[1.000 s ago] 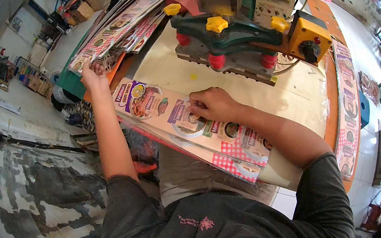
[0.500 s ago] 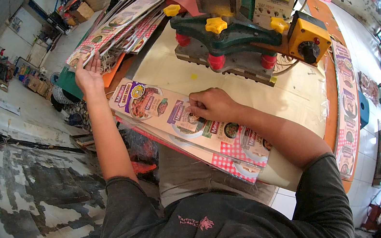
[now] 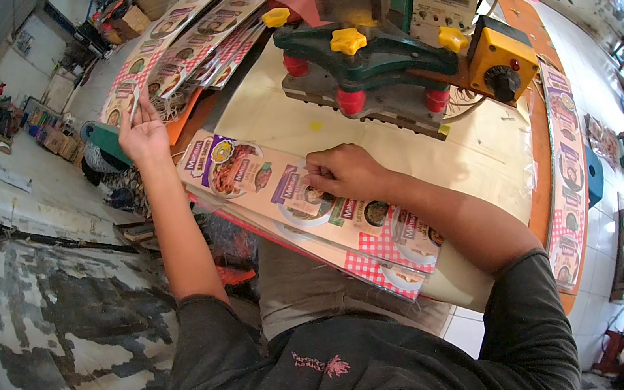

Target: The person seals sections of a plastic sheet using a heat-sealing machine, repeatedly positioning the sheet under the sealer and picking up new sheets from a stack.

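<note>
My left hand (image 3: pixel 144 137) reaches to the far left, its fingers pinching the near end of a long printed strip (image 3: pixel 142 62). That strip lies apart from the pile of similar strips (image 3: pixel 213 27) beside it. My right hand (image 3: pixel 349 172) is curled closed and rests on top of a printed strip (image 3: pixel 249 173) with food pictures and red checks. More layers show under its near edge, lying across the front of the cream work surface (image 3: pixel 266 94). Whether the right fingers hold anything is hidden.
A press with a dark green frame (image 3: pixel 365 60), yellow knobs and red pads stands over the work surface. A yellow control box (image 3: pixel 502 60) juts out at its right. More printed strips (image 3: pixel 566 183) lie along the right edge. A tangle of cord (image 3: pixel 174 107) sits beneath the pile.
My left hand has shifted slightly left, drawing a strip away from the pile so a gap now shows between them. My right hand stays in place on the front strips.
</note>
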Demonstrator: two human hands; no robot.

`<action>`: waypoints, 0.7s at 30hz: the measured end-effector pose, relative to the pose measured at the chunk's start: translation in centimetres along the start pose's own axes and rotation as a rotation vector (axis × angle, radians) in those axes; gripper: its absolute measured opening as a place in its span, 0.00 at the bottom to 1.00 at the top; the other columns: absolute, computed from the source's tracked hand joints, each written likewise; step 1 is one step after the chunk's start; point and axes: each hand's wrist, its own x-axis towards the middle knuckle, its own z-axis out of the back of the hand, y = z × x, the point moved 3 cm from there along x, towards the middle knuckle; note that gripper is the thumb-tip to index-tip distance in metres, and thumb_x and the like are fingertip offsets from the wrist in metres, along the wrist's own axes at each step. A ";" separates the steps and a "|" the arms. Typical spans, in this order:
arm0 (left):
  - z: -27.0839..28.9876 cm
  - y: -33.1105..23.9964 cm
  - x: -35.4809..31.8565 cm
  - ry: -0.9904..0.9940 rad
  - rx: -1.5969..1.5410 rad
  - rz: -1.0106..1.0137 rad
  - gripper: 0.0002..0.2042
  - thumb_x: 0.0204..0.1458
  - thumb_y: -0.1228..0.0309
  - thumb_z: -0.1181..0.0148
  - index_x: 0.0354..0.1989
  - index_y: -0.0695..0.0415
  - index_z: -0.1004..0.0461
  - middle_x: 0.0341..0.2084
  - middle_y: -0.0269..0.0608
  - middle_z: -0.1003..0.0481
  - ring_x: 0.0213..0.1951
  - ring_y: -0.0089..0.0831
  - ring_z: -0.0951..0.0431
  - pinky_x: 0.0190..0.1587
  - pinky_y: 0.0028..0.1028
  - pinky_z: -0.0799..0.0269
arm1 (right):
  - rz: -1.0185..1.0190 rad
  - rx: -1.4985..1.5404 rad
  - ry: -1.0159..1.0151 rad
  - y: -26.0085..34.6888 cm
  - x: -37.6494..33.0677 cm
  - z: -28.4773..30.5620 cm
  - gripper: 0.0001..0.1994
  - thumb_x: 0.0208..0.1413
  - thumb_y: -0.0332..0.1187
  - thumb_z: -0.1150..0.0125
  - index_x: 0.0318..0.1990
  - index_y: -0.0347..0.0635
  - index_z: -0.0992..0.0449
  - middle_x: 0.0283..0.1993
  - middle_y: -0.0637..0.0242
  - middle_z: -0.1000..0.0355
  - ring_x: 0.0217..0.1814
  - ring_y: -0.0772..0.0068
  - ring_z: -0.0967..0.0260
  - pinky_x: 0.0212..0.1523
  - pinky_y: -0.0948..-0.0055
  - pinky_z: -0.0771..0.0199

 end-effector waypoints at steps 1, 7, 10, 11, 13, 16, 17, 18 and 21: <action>0.0 -0.4 -0.4 0.023 0.017 -0.028 0.26 0.70 0.72 0.54 0.71 0.73 0.49 0.67 0.68 0.39 0.67 0.63 0.34 0.53 0.35 0.16 | 0.005 0.002 0.000 0.1 0.1 0.0 0.13 0.60 0.44 0.38 0.36 0.43 0.24 0.32 0.54 0.21 0.38 0.45 0.21 0.40 0.47 0.24; 0.2 1.3 -0.2 -0.051 -0.011 0.069 0.24 0.68 0.75 0.53 0.68 0.74 0.47 0.67 0.69 0.40 0.65 0.64 0.32 0.54 0.38 0.15 | 0.009 -0.009 -0.033 0.0 -0.1 0.2 0.13 0.59 0.44 0.38 0.37 0.44 0.24 0.32 0.54 0.21 0.38 0.46 0.21 0.39 0.49 0.24; -1.1 1.9 -0.7 0.045 0.056 0.069 0.24 0.68 0.76 0.52 0.68 0.74 0.49 0.66 0.70 0.40 0.64 0.65 0.32 0.57 0.40 0.16 | -0.005 0.005 -0.008 0.1 0.1 0.1 0.13 0.59 0.44 0.38 0.36 0.44 0.23 0.32 0.55 0.21 0.38 0.46 0.21 0.39 0.49 0.24; -1.4 1.8 -0.6 0.141 0.085 0.056 0.27 0.67 0.77 0.51 0.69 0.74 0.53 0.67 0.71 0.43 0.64 0.65 0.32 0.59 0.41 0.17 | 0.000 0.012 -0.009 0.2 0.1 0.1 0.13 0.59 0.44 0.38 0.36 0.44 0.23 0.32 0.55 0.21 0.38 0.46 0.21 0.39 0.49 0.24; -1.9 2.4 -0.2 0.083 0.050 0.078 0.27 0.67 0.77 0.52 0.70 0.73 0.54 0.68 0.71 0.44 0.65 0.65 0.32 0.60 0.42 0.18 | 0.009 0.014 -0.015 0.3 0.1 0.1 0.13 0.59 0.44 0.38 0.36 0.44 0.24 0.32 0.55 0.21 0.38 0.46 0.21 0.39 0.49 0.24; -2.5 3.3 -0.3 0.069 0.004 0.043 0.27 0.67 0.78 0.54 0.71 0.73 0.56 0.69 0.73 0.47 0.66 0.66 0.35 0.62 0.42 0.19 | 0.021 0.009 -0.026 0.2 0.0 0.2 0.12 0.60 0.43 0.38 0.36 0.43 0.24 0.32 0.54 0.21 0.38 0.45 0.22 0.39 0.49 0.24; -2.3 3.1 -0.1 0.105 -0.026 0.043 0.27 0.68 0.78 0.55 0.71 0.72 0.56 0.69 0.73 0.47 0.67 0.66 0.36 0.62 0.42 0.19 | 0.027 0.012 -0.027 0.2 0.0 0.1 0.12 0.60 0.43 0.39 0.37 0.43 0.24 0.32 0.54 0.21 0.38 0.45 0.22 0.40 0.48 0.25; -2.2 3.0 0.2 0.141 -0.056 0.044 0.27 0.68 0.79 0.56 0.72 0.72 0.57 0.69 0.73 0.48 0.68 0.66 0.37 0.62 0.42 0.19 | 0.032 0.014 -0.028 0.2 0.0 0.1 0.13 0.60 0.44 0.39 0.37 0.43 0.24 0.32 0.54 0.21 0.37 0.45 0.22 0.40 0.48 0.25; -1.8 3.4 0.2 0.105 -0.183 0.035 0.27 0.70 0.78 0.59 0.73 0.72 0.60 0.71 0.74 0.52 0.70 0.66 0.40 0.62 0.42 0.20 | 0.030 0.016 -0.024 0.0 0.0 0.0 0.13 0.60 0.44 0.39 0.37 0.43 0.25 0.31 0.53 0.22 0.38 0.43 0.23 0.40 0.47 0.25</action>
